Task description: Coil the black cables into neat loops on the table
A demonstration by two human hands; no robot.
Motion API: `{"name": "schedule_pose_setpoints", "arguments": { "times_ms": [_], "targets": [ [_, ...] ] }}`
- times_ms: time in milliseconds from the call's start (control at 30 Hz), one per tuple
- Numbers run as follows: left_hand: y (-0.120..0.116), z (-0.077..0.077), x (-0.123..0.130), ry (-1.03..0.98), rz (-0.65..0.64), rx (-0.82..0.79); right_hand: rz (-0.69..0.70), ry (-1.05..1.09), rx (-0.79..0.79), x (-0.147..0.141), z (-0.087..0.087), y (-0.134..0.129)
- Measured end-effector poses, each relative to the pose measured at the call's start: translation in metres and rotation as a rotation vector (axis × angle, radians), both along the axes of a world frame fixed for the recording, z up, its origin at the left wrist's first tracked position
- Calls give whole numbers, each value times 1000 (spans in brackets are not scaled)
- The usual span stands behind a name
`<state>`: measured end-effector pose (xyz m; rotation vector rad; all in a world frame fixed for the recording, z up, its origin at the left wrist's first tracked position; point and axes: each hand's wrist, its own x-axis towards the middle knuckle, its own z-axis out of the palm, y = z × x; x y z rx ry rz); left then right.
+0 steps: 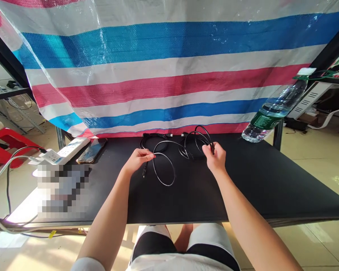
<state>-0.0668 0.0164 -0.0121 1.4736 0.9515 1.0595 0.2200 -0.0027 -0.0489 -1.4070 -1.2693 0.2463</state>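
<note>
My left hand (141, 159) pinches a thin black cable (174, 174) near one end, and its plug (144, 172) hangs just below the fingers. From there the cable makes a loose loop above the black tabletop and runs across to the right. My right hand (216, 156) is closed around several gathered coils (205, 131) of cable. Behind my hands, a second coiled black cable (149, 141) lies near the back edge of the table, with a light-tipped connector beside it. Some cable between my hands overlaps, so I cannot tell every strand apart.
A water bottle (267, 119) leans at the back right. On the left are a white power strip (73, 148) with plugged-in adapters, a phone (92, 151) and a blurred-out patch. Striped plastic sheeting (169, 82) hangs behind the black table (260, 188). A red stool (12, 145) stands left.
</note>
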Motion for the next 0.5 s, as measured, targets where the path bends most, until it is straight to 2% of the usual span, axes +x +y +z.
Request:
{"name": "schedule_pose_setpoints", "arguments": {
  "times_ms": [133,233,367,433,500],
  "targets": [
    [2,-7,5,85,-46,11,50,-198,51,-15,-4,0],
    [2,-8,5,107,-42,11,4,-225,45,-24,-1,0],
    [1,-7,7,44,22,15,-56,-17,3,-21,7,-2],
    [0,-8,13,-17,87,32,19,155,11,-18,12,-4],
    [-1,-12,25,-73,179,53,188,364,-3,-19,16,-5]
  ]
}}
